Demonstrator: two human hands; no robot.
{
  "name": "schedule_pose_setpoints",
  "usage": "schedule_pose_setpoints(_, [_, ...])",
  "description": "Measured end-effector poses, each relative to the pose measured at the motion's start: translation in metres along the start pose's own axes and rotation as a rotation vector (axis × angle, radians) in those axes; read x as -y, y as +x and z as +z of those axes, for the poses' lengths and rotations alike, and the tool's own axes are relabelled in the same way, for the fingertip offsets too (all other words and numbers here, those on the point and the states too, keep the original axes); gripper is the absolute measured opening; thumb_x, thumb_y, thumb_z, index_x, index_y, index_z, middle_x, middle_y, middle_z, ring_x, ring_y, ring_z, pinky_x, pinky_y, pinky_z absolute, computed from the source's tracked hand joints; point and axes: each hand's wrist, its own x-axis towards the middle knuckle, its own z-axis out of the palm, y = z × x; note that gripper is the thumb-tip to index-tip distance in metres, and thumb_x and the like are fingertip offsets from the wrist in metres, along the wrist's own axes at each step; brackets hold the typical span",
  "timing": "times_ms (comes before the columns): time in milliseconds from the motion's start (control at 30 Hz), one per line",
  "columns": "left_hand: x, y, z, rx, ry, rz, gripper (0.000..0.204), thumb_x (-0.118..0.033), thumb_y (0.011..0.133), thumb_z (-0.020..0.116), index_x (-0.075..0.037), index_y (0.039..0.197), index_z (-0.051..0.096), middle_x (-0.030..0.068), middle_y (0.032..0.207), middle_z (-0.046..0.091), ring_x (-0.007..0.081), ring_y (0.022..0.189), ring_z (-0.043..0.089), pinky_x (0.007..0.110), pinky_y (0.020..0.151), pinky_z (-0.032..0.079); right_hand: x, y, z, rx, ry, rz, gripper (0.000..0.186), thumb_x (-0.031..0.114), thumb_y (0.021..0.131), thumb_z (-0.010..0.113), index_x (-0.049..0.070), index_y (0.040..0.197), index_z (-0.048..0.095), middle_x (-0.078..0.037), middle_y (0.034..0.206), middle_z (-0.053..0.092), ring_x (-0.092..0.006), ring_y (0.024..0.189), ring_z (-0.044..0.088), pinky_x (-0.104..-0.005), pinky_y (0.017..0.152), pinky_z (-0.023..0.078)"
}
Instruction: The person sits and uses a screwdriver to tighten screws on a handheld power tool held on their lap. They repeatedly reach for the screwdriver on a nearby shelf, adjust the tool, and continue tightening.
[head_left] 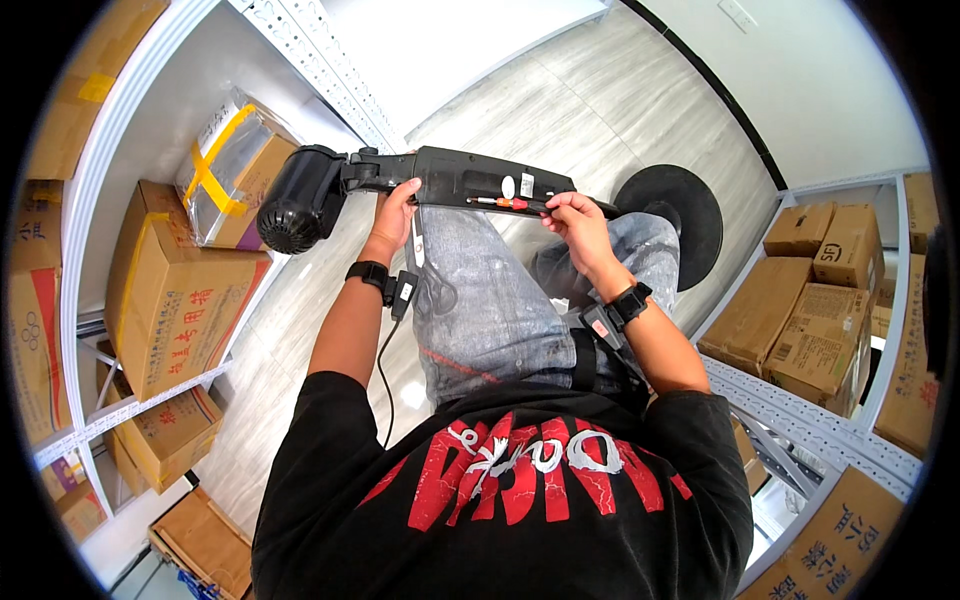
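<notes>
- Left hand: curled on the device, thumb on top.
- Right hand: fingers pinched on a red screwdriver.
- Device: at twelve, above the thighs; seems stiff, probably heavier toward the drum at ten, perhaps slippery; better held near the neck.
- Disc: at two.
- Boxes: at nine and three, on shelves.
</notes>
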Motion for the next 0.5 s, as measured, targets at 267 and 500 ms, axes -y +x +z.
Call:
schedule_pose_setpoints(267, [-0.002,-0.001,0.003,-0.005,0.001,0.018,0.036,-0.022,0.091,0.058,0.001,0.118,0.058,0.01,0.115,0.065,0.02,0.107,0.061,0.035,0.098,0.045,0.007,-0.007,0.006,0.0,-0.179,-0.122,0.014,-0.004,0.084,0.054,0.001,0.091,0.065,-0.006,0.083,0.064,-0.0117,0.07,0.062,-0.0237,0.065,0.049])
schedule_pose_setpoints(500, [-0.003,-0.003,0.002,-0.015,0.0,-0.007,0.039,-0.023,0.09,0.06,0.001,0.12,0.057,0.0101,0.117,0.064,0.021,0.108,0.06,0.036,0.099,0.044,0.023,-0.026,0.021,0.07,-0.706,-0.485,0.015,-0.003,0.082,0.055,0.001,0.093,0.065,-0.005,0.088,0.06,-0.0145,0.078,0.062,-0.0265,0.067,0.049])
